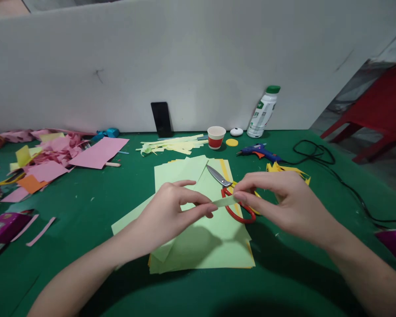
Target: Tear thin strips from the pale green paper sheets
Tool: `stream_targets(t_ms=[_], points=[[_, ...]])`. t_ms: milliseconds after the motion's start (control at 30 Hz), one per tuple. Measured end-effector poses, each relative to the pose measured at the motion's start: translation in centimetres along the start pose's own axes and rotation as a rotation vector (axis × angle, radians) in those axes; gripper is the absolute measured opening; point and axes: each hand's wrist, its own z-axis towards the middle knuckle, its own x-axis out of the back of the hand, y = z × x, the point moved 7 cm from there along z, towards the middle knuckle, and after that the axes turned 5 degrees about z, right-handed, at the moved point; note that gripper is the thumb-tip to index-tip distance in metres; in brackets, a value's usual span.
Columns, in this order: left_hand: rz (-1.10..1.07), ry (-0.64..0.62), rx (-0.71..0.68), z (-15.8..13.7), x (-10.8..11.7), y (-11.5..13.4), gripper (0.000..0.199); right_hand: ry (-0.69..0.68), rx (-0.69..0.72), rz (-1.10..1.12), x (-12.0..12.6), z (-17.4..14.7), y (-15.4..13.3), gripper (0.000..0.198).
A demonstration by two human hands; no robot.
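Containers are shown at the far edge of the green table (86,264): a red-and-white paper cup (216,137), whose contents cannot be seen, and a white bottle (263,112) with a green cap, tilted against the white partition (198,57). A white lid-like disc (236,131) and a yellow disc (231,142) lie just beside the cup.

A short strip of light green paper (225,201) is held above the table between both hands. The left hand (171,213) is narrowed to a pinch on the strip's left end, thumb and forefinger closed on it. The right hand (284,198) is likewise pinched on the right end, its other fingers loosely curled.

Beneath the hands a stack of light green sheets (207,242) is spread, with red-handled scissors (232,193) resting on it, blades shut. A blue glue gun (260,152) with a black cord (320,154) lies to the right; pink paper scraps (53,154) are heaped at the left. A black phone (161,119) is propped against the partition.
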Motion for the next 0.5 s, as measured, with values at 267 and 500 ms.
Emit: stream_targets(t_ms=[267, 500], points=[[-0.261, -0.285, 0.360, 1.0, -1.1, -3.6, 0.024, 0.017, -0.340, 0.289, 2.8, 0.6, 5.2, 0.022], [-0.271, -0.308, 0.294, 1.5, -0.8, -4.5, 0.031, 0.119, -0.381, 0.257, 6.8, 0.5, 9.3, 0.023]])
